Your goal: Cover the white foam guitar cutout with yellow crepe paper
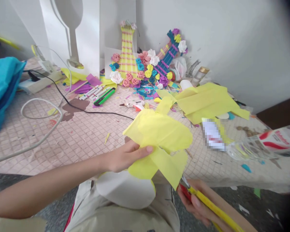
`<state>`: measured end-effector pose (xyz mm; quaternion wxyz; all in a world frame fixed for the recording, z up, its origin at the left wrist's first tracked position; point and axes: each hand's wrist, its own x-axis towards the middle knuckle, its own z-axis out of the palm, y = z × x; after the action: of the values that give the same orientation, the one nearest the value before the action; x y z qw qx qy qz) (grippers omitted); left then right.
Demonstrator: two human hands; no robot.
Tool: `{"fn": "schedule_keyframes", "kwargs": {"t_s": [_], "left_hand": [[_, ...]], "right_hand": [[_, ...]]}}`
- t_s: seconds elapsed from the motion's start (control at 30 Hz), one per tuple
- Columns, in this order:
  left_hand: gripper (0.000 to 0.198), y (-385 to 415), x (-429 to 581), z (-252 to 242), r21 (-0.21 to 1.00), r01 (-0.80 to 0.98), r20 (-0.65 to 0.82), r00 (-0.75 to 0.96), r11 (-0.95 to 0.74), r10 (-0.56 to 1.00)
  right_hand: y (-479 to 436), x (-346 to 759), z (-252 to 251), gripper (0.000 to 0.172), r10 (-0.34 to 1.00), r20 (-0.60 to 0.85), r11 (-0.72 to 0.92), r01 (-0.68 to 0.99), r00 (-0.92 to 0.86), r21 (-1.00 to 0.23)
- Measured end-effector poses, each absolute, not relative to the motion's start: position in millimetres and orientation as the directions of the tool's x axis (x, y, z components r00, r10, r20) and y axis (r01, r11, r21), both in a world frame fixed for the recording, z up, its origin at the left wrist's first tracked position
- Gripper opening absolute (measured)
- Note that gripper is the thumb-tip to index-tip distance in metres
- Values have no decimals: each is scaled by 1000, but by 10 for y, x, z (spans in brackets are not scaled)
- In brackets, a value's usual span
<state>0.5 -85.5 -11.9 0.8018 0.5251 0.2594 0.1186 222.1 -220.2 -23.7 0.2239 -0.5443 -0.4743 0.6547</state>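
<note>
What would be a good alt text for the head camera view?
A left hand holds yellow paper while the right hand grips a tool with red and yellow handles at the paper's edge. Behind, on a cluttered table, stand two guitar-like crafts trimmed with colourful flowers.

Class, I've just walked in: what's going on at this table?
A person's left hand holds up yellow paper. The right hand grips a yellow-handled tool, its tip close to the paper's lower edge. At the back of the table, a yellow stringed craft piece stands with crinkled flowers around its base.
</note>
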Motion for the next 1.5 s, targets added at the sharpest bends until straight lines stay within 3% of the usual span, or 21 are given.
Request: {"fn": "schedule_keyframes", "kwargs": {"t_s": [0.1,0.33,0.77,1.1,1.5], "left_hand": [[45,-880,11,-95,906,81,-282,846,415,453],[39,-911,16,-94,896,88,-304,836,435,457],[41,-928,30,-74,851,162,-405,808,500,428],[38,-943,29,-84,866,120,-353,834,485,424],[44,-932,19,-94,874,111,-330,850,473,410]], "right_hand": [[-2193,2213,-238,53,811,-485,-399,298,-328,-867],[-2196,2161,-212,51,840,-436,-350,292,-324,-890],[-2186,2090,-115,53,834,-491,-395,348,-253,-850],[-2132,2080,-94,56,832,-494,-412,313,-253,-856],[-2104,2125,-129,55,868,-419,-315,356,-267,-880]]}}
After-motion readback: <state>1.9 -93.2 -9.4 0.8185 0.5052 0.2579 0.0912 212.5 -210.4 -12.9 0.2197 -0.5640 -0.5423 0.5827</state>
